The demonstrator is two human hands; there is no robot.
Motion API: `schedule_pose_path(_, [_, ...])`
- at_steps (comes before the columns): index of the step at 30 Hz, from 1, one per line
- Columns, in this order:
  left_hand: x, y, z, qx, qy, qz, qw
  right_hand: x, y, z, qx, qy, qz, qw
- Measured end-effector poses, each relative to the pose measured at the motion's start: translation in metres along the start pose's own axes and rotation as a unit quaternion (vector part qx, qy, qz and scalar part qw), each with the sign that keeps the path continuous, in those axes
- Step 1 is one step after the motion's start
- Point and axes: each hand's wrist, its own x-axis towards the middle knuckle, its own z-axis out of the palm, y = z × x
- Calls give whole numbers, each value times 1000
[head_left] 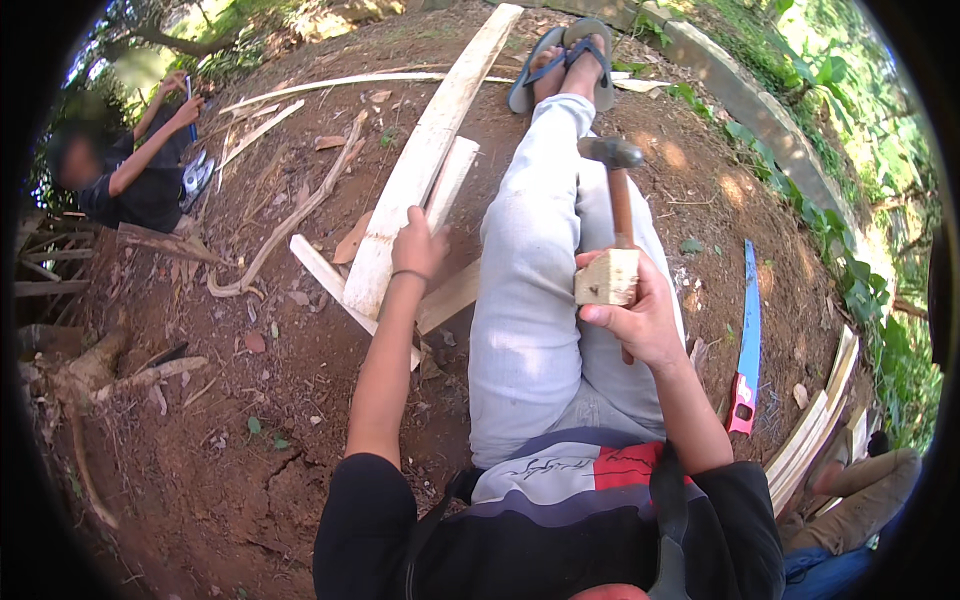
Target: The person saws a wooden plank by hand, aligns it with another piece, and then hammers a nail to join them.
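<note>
My right hand (645,310) is closed in front of my right thigh, holding a short squared wooden block (606,278) together with a hammer (622,205). The hammer's dark metal head points away from me, and its brown handle runs behind the block, its end showing below. My left hand (420,243) is over the right edge of a long pale plank (432,140), slightly blurred, its fingers curled; whatever they may hold is hidden. Beside that plank lies a shorter wood piece (453,180). Crossing pieces of wood (335,280) lie under the plank's near end.
A saw (747,335) with blue blade and red handle lies right of my legs. Several wood strips (815,425) lie at the lower right, near another person's leg (865,490). Another person (130,165) sits far left. A curved branch (290,220) lies on the soil.
</note>
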Motion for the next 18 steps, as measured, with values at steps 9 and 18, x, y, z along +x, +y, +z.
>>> schedule_pose_path(9, [-102, 64, -177, -331, -236, 269, 873, -15, 12, -10, -30, -24, -44, 998])
schedule_pose_path(18, [-131, 106, -191, -162, -144, 363, 906, -17, 12, -17, -89, -14, -81, 993])
